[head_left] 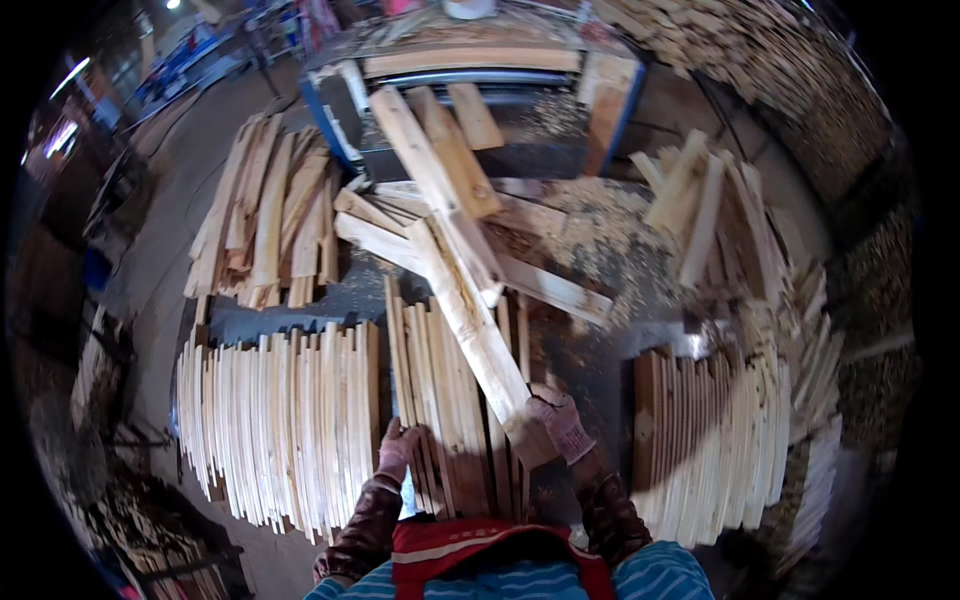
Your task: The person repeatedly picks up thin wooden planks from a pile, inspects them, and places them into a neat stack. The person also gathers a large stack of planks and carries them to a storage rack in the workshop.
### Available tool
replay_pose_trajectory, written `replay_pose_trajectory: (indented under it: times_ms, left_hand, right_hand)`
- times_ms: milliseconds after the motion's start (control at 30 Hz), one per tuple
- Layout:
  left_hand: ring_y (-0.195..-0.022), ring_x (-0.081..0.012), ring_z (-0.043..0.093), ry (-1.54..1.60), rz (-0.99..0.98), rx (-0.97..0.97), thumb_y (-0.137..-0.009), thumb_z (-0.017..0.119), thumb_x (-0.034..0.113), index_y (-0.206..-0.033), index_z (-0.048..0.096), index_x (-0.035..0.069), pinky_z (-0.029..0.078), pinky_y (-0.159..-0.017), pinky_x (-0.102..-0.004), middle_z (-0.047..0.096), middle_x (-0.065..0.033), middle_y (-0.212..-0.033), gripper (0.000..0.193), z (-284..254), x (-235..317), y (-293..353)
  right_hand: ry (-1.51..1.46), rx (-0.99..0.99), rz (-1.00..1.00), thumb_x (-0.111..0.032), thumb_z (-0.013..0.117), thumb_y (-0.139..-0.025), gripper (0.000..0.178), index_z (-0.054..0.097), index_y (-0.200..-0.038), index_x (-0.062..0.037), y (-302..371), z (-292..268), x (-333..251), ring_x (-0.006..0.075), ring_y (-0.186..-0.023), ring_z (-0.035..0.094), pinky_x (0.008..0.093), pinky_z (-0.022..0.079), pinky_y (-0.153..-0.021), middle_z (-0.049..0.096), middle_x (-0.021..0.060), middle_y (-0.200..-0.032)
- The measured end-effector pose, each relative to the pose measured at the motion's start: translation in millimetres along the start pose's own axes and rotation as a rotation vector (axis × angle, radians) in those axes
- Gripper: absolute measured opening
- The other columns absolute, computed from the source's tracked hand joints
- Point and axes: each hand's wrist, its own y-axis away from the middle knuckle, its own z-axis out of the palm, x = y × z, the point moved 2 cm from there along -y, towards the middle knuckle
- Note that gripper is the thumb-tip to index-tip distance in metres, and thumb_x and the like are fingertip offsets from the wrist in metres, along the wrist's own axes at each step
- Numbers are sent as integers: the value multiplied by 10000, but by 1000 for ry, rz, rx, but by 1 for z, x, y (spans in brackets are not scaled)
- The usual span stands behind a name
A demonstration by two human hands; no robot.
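Observation:
My right hand (562, 420), in a pinkish work glove, is closed around the near end of a long pale wooden board (470, 325). That board slants away to the far left, and its far part lies over other boards. At the left edge of the middle row of upright-stacked wooden strips (435, 370) is my left hand (397, 450), also gloved. Its fingers look apart and rest against the strips, with nothing seen held in them. Beyond the held board, several loose boards (415, 140) lean from a machine's opening across the pile.
A wide row of strips (280, 420) stands at left, another row (710, 430) at right. Farther back are heaps of boards at left (265, 210) and right (710, 210). A blue-framed machine (470, 75) stands ahead, with wood shavings (620, 235) before it.

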Motion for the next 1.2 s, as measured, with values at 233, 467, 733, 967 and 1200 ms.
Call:
replay_pose_trajectory:
  times_ms: [233, 467, 733, 967, 1200]
  left_hand:
    - [-1333, -292, 521, -604, 538, 148, -886, 740, 243, -1490, 448, 89, 458, -1076, -404, 497, -161, -1489, 688, 30, 52, 21]
    - [-1142, -198, 587, -41, 54, -635, -915, 741, 261, -1472, 416, -24, 461, -1002, -338, 627, -138, -1295, 705, 147, 124, 101]
    - [-804, -185, 671, -216, 451, 173, -921, 693, 137, -1164, 575, -3, 582, -669, -312, 693, -89, -968, 304, -59, 179, -28]
    - [-1224, -259, 552, -159, 1140, 201, -966, 595, 121, -1499, 401, 28, 411, -1107, -374, 529, -149, -1402, 574, -48, 480, -86]
    - [-948, -199, 684, 125, 383, -461, -914, 670, 112, -1221, 633, -9, 572, -793, -332, 697, -106, -1124, 332, 100, 308, -88]
  right_hand:
    - [-204, 195, 105, -145, 649, -965, 346, 639, -1264, 28, 86, -42, 34, 112, -978, 625, 273, 517, -855, 696, 52, -1098]
    - [-58, 70, -36, -150, 638, -947, 187, 674, -1077, -20, 58, 42, 44, 102, -839, 592, 300, 502, -739, 653, 2, -862]
    - [380, -87, -146, -398, 645, -965, 670, 442, -1454, 13, -111, 65, -71, 289, -1221, 619, 361, 512, -979, 630, 231, -1313]
    - [-420, -126, 143, -366, 776, -856, 625, 567, -1316, 1, -289, 105, -101, 260, -1067, 676, 401, 558, -894, 659, 182, -1238]
    - [-325, -359, 119, -279, 680, -958, 281, 713, -1146, -73, -200, 161, -67, 146, -866, 665, 316, 555, -790, 707, 59, -1012]
